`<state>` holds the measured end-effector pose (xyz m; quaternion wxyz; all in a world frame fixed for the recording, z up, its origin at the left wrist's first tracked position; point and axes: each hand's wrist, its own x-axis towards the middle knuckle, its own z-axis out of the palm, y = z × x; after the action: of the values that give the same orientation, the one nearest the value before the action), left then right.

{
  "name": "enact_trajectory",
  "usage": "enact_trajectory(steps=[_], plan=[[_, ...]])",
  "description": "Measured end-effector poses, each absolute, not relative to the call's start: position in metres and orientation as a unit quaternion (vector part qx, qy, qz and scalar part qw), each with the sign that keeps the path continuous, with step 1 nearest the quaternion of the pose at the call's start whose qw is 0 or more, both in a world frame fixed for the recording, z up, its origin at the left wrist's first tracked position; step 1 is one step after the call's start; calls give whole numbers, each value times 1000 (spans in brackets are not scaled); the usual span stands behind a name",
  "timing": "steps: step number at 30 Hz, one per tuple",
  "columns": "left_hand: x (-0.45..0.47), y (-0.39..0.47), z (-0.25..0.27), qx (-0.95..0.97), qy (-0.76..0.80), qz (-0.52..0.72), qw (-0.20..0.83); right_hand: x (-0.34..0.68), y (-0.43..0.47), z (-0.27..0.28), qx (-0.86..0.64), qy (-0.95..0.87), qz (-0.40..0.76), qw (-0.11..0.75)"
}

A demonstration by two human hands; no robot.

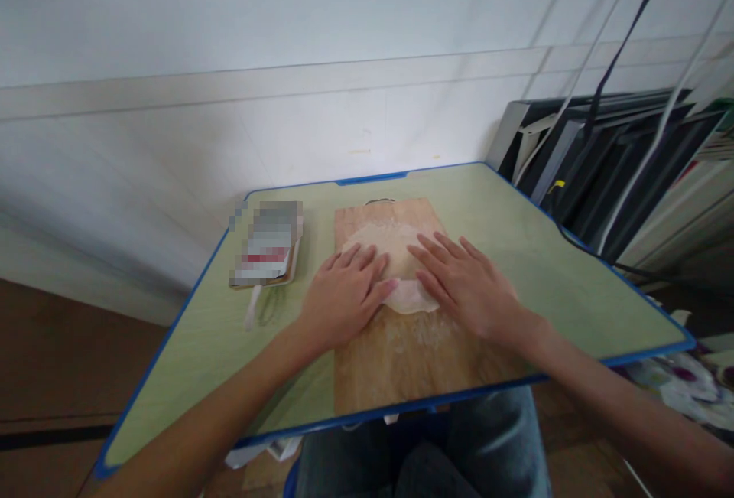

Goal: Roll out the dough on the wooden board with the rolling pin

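A flattened sheet of pale dough lies on a floured wooden board in front of me. Its near edge has a whiter lip that looks folded over or rolled up. On the dough's left side rests my left hand, fingers stretched out and the thumb reaching over the near lip. My right hand lies on the right side, its fingers spread and pointing inward. Both palms face down, and each hand covers part of the dough.
The board sits on a green table with a blue rim. To the left is a blurred-out flat item on a tray, with a white handle beside it. Dark flat panels and hanging cords stand at right; a white wall is behind.
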<state>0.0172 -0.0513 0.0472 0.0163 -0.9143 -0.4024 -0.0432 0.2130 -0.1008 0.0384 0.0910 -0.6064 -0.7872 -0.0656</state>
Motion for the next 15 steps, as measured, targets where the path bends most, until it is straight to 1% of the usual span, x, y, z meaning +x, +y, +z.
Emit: enact_trajectory(steps=[4,6,8,10,15], plan=[[19,-43,46,-911,-410,-47,24,216,-88,39,-611,-784,-60,94],[27,-22,48,-903,-424,-62,21,222,-66,39,-620,-779,-28,90],[34,-4,50,-898,-434,-68,-5,226,-47,40,-633,-769,14,84],[37,2,52,-893,-444,-67,-20,228,-42,40,-642,-763,30,77],[23,-38,50,-906,-420,-42,19,217,-88,40,-614,-785,-41,74]])
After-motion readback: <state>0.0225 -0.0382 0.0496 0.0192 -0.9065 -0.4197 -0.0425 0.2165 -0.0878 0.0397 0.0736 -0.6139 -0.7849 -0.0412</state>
